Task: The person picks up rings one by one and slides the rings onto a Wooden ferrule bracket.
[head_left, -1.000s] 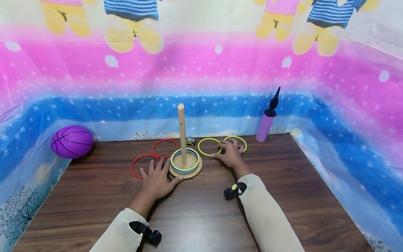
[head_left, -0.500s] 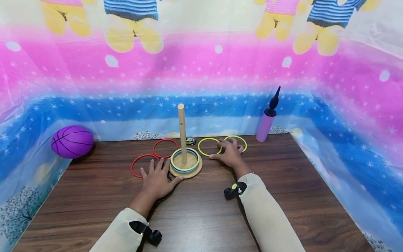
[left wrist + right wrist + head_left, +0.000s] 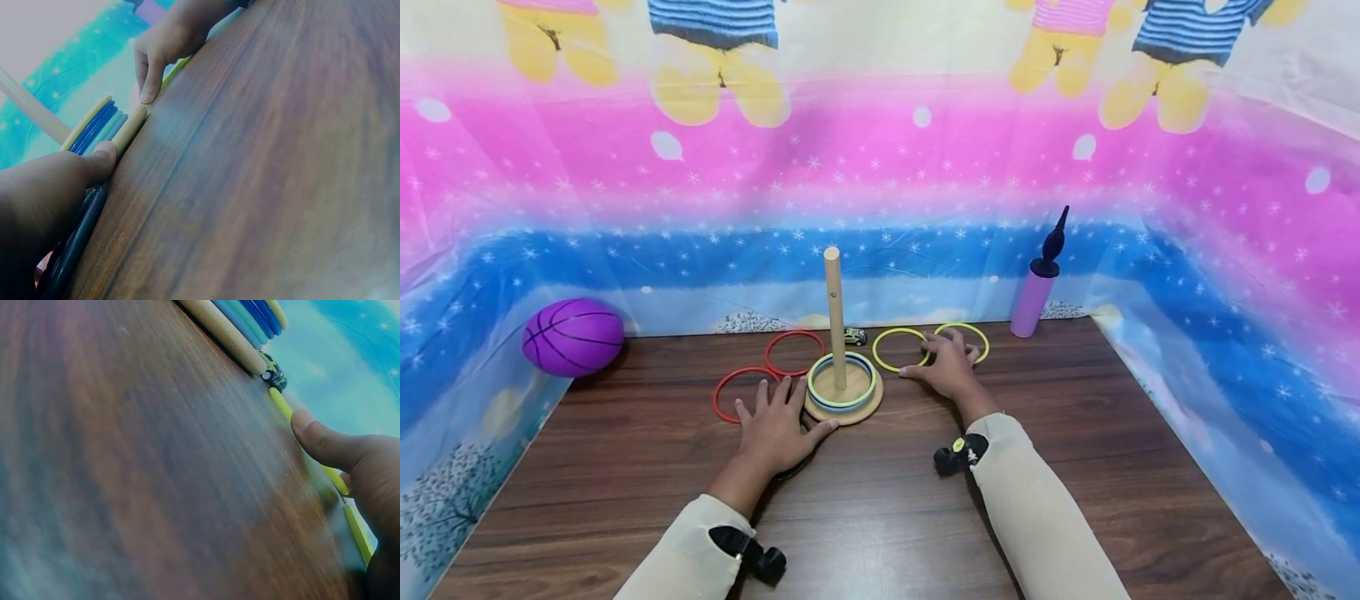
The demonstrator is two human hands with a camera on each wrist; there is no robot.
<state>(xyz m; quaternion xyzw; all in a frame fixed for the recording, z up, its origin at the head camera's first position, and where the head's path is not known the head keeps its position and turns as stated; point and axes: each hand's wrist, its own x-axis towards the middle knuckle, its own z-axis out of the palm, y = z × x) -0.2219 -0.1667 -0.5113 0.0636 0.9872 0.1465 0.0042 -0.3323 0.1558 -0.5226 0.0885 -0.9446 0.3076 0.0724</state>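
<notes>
A wooden peg (image 3: 834,317) stands upright on a round wooden base (image 3: 874,403). Stacked around its foot are yellow, blue and light-blue rings (image 3: 95,127). My left hand (image 3: 775,429) lies with fingers spread left of the base, over dark rings (image 3: 81,240) that it mostly hides; its thumb is at the base's edge. Two red rings (image 3: 718,392) lie flat beyond its fingertips. On the other side, my right hand (image 3: 951,368) rests with spread, slightly bent fingers over two yellow rings (image 3: 876,354), its thumb at the nearer rim of the left one.
A purple ball (image 3: 572,337) sits at the table's back left corner. Toward the back right stands a purple hand pump (image 3: 1032,304) with a black nozzle. Behind the peg is a small toy car (image 3: 854,337). Printed cloth (image 3: 880,192) surrounds the wooden table (image 3: 880,517).
</notes>
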